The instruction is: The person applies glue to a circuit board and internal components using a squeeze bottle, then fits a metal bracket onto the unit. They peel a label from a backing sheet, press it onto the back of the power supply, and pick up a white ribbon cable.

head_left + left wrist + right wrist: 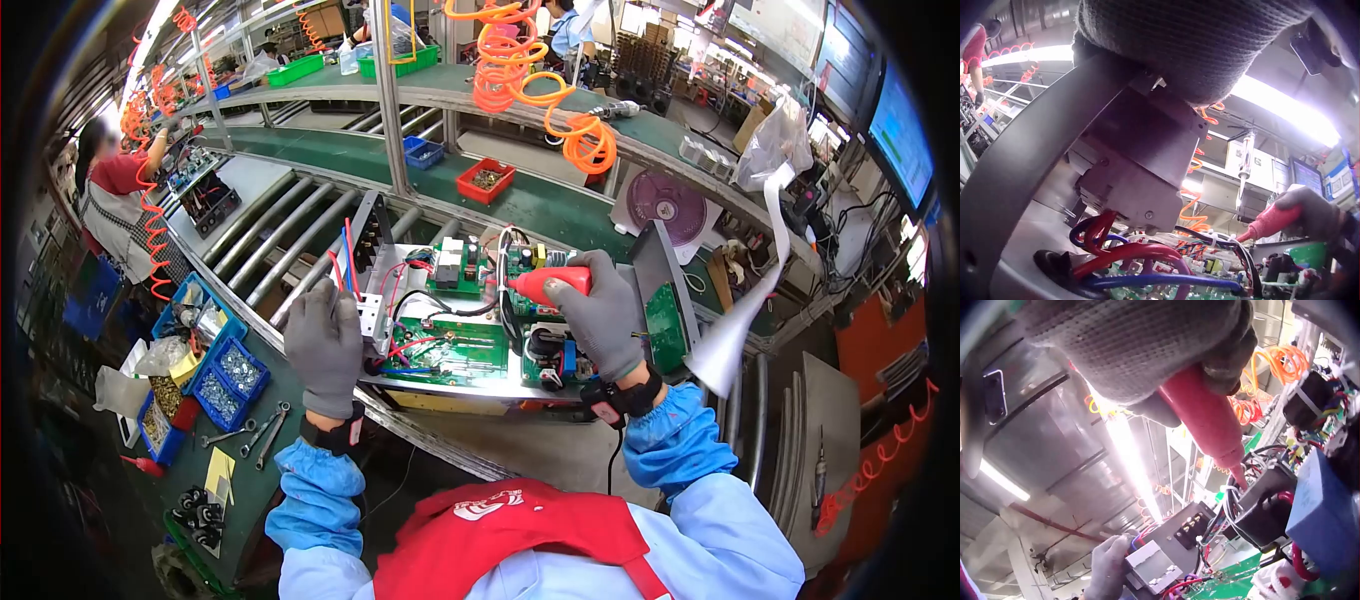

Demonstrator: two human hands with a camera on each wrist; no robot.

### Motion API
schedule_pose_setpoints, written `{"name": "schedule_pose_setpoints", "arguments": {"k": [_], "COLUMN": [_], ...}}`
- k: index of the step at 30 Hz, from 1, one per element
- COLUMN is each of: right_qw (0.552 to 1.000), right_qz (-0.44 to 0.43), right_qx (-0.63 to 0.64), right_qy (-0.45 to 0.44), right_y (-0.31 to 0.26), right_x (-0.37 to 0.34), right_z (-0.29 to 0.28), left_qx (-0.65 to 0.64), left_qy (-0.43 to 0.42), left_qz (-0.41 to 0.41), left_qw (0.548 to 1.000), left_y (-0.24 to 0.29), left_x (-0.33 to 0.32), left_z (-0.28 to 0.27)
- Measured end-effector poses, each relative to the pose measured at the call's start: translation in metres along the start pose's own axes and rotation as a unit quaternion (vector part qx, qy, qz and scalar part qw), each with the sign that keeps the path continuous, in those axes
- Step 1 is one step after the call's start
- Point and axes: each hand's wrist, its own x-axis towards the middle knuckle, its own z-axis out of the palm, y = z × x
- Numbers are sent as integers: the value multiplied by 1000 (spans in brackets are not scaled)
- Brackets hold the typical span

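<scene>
In the head view an open metal chassis with green circuit boards (455, 352) lies across the rollers. The gloved right hand (606, 315) grips a red bottle (550, 286), its nozzle pointing left at a cable bundle (507, 300) above the boards. In the right wrist view the red bottle (1207, 419) has its tip touching or close to white-tied wires (1232, 503). The gloved left hand (324, 350) grips a grey metal-cased block (372, 316) at the chassis's left end. Seen from the left wrist, that block (1135, 169) has red and blue wires (1141, 253) below it.
Blue bins (232, 385) with small hardware, wrenches (268, 437) and a yellow paper (218, 474) lie at the left. Behind the chassis are a red tray (486, 180) and coiled orange hoses (585, 145). Another person (125, 190) stands far left; a monitor (897, 135) hangs right.
</scene>
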Motion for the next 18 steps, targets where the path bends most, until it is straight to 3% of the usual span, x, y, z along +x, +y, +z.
{"name": "schedule_pose_setpoints", "arguments": {"k": [18], "right_qw": [999], "right_qz": [-19], "right_qx": [-36], "right_qy": [8], "right_y": [9], "right_x": [3], "right_z": [13], "left_qx": [11], "left_qy": [5], "left_qz": [11], "left_qw": [1000], "left_y": [-1], "left_x": [0], "left_z": [1]}}
